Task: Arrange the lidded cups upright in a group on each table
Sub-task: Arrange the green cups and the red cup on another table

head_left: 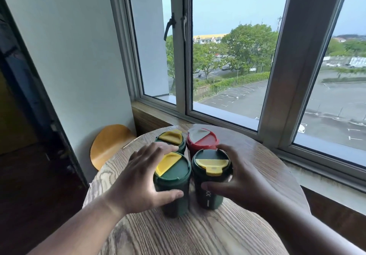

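Observation:
Several lidded cups stand upright close together on a round wooden table (198, 233). The near left green cup (174, 177) has a yellow lid flap, and my left hand (142, 175) curls round its left side, thumb on the front. The near right green cup (211, 177) carries a yellow flap too; my right hand (237, 179) wraps it from the right, thumb across its front. Behind stand a green cup with a yellow flap (172, 140) and a red cup with a white flap (202, 141).
The table sits against a wooden window sill (158, 120) below large windows (227, 56). A wooden chair back (109, 146) stands to the left by the white wall. A dark doorway lies at far left.

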A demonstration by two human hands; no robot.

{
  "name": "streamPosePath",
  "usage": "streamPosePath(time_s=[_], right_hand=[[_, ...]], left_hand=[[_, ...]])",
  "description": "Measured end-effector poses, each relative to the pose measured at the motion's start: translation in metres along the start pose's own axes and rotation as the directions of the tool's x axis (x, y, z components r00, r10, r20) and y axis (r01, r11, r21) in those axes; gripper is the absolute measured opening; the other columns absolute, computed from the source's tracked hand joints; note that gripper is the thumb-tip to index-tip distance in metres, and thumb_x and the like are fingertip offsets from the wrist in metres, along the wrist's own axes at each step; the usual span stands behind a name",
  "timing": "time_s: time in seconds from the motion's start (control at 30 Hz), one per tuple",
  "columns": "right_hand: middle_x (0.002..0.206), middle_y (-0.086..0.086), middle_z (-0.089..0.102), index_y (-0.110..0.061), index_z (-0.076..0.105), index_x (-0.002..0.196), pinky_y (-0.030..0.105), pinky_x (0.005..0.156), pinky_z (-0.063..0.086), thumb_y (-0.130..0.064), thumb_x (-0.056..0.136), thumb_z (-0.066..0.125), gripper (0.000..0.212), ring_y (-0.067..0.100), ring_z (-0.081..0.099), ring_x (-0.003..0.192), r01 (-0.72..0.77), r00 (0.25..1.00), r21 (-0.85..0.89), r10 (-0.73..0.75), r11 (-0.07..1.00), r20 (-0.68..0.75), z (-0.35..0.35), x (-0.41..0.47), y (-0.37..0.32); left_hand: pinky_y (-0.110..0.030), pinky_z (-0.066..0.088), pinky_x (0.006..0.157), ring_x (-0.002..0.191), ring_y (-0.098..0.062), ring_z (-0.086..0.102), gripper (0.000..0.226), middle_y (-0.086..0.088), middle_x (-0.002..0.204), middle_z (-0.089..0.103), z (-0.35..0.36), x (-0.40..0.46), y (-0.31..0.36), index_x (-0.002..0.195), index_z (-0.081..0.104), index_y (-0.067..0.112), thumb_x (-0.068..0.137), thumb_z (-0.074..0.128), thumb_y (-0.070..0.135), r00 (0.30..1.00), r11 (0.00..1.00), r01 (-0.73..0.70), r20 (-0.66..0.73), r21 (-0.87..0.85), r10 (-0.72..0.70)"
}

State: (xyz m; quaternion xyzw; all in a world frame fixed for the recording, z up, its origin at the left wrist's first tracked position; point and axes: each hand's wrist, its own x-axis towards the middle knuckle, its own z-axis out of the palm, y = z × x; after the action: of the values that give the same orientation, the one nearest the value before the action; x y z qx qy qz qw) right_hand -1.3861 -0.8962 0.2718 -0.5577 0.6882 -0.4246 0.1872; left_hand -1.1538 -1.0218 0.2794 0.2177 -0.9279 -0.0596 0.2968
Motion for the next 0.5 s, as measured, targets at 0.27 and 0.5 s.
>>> streamPosePath(time_s=[0.27, 0.5], right_hand=[[0.114, -0.027, 0.052, -0.043, 0.040, 0.129, -0.001, 0.080, 0.037, -0.037, 0.063, 0.093, 0.085, -0.011, 0.052, 0.106, 0.044, 0.996, 0.033, -0.041, 0.998, -0.085, 0.010, -0.008, 0.005], [0.123, -0.012, 0.068, -0.050, 0.040, 0.138, 0.042, 0.109, 0.046, -0.046, 0.058, 0.087, 0.093, 0.005, 0.063, 0.117, -0.001, 0.998, 0.168, -0.009, 0.986, 0.054, -0.003, -0.009, 0.016]], left_hand=[[-0.016, 0.030, 0.110, 0.134, -0.001, 0.039, 0.085, 0.021, 0.137, 0.043, 0.008, -0.011, 0.005, 0.138, 0.042, 0.035, 0.066, 0.077, 0.061, 0.992, 0.985, 0.095, -0.073, -0.141, -0.106], [-0.002, 0.023, 0.105, 0.132, 0.006, 0.037, 0.086, 0.024, 0.136, 0.042, 0.008, -0.016, 0.012, 0.139, 0.041, 0.036, 0.066, 0.075, 0.062, 0.983, 0.973, 0.148, -0.082, -0.175, -0.164]])
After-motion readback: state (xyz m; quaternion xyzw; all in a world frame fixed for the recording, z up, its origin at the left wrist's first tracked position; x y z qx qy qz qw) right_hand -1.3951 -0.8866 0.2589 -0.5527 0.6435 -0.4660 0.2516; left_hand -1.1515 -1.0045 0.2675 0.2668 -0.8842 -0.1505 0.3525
